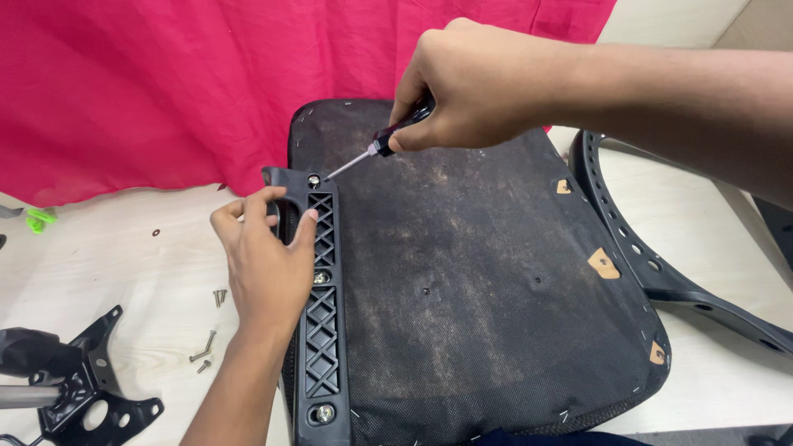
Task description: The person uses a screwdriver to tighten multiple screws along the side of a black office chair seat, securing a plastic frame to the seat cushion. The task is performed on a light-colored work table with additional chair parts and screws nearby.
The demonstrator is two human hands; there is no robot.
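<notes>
Fabric (165, 83), bright pink, spread over the whole top from nine to one o'clock, draped down to the floor. Floor (132, 272) of pale wood grain under everything. Chair seat (479, 281), turned upside down at the centre, covered with dusty black mesh cloth, stapled along the edge, with small tan tags near three and four o'clock. Curved black plastic frame with holes (661, 272) at three to four o'clock, touching the seat's right edge. Black armrest bracket (322, 330), long and latticed, lying along the seat's left edge from ten down to six o'clock, with bolt heads at its top, middle and bottom. Black metal base plate (87, 388) at eight o'clock, well apart from the seat. Right hand (471, 83) at twelve o'clock, fingers clamped around the dark handle of a screwdriver (382, 144), shaft tilted down and leftward, tip touching the top bolt (314, 179) of the bracket. Left hand (266, 264) at nine o'clock of the seat, fingers curled over the upper end of the bracket, pressing on it, thumb on the lattice. Loose screws (206, 343) on the floor at eight o'clock, just beside the left wrist. Small green piece (37, 219) at nine o'clock, far left edge.
</notes>
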